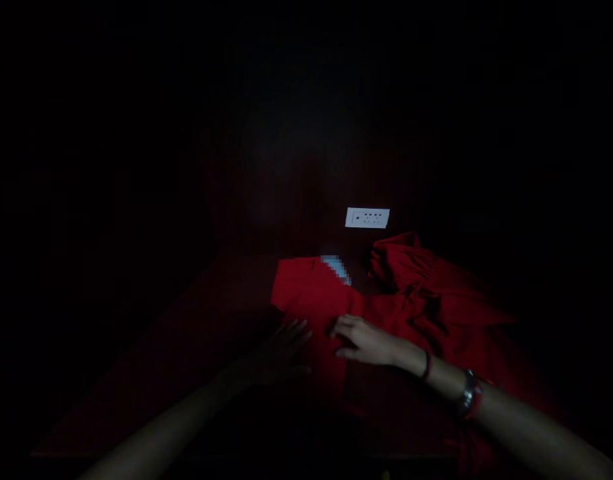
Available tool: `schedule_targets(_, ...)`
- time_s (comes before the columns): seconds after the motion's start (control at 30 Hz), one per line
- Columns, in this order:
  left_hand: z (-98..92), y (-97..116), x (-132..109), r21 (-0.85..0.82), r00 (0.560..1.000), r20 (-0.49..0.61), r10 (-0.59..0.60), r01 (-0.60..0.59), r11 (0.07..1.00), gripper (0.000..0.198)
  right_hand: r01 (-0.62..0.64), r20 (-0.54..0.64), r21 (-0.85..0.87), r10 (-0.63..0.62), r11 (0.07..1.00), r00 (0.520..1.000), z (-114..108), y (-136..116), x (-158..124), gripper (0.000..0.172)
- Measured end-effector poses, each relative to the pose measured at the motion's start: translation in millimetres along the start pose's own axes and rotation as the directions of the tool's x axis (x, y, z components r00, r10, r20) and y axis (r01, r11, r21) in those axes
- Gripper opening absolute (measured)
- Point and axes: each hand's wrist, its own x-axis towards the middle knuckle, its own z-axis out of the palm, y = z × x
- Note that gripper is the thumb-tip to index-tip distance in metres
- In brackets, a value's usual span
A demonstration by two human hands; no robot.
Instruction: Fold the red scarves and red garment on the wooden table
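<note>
The scene is very dark. A red garment (311,293) lies folded on a dark reddish surface (186,360), with a pale label near its far edge. More red cloth (426,280) is bunched up to the right of it. My left hand (281,347) rests flat at the garment's near left edge, fingers spread. My right hand (361,340) lies on the garment just right of the left hand, fingers curled slightly down onto the cloth. The right wrist carries a thin cord and a bangle (469,393).
A white socket plate (367,218) shows on the dark wall behind the cloth. The surface's front edge runs along the bottom of the view. Everything to the left, right and above is lost in darkness.
</note>
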Motion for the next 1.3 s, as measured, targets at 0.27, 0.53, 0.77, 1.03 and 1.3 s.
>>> schedule_targets(0.27,-15.1,-17,-35,-0.401,0.922,-0.041,-0.385,0.338,0.852,0.075,0.136,-0.072,-0.227,-0.156,0.964,0.985,20,-34,-39,0.032)
schedule_targets(0.53,-39.6,-6,-22,-0.924,0.875,0.24,-0.42,0.339,0.179,0.048,0.029,-0.222,0.494,0.093,0.869,0.971,28,-26,-19,0.024)
schedule_targets(0.77,-30.8,14,-32,-0.925,0.83,0.34,-0.443,0.38,0.003,0.038,-0.114,0.103,0.993,0.443,-0.002,0.891,25,-39,-28,0.031)
schedule_targets(1.03,-51.0,27,-26,-0.974,0.915,0.224,-0.336,0.206,-0.09,0.058,0.037,-0.071,0.997,0.629,0.067,0.774,17,-74,-23,0.051)
schedule_targets(1.3,-50.0,40,-49,-0.955,0.93,0.269,-0.25,0.292,0.058,0.051,-0.151,0.103,0.986,0.459,0.069,0.882,2,-67,-55,0.048)
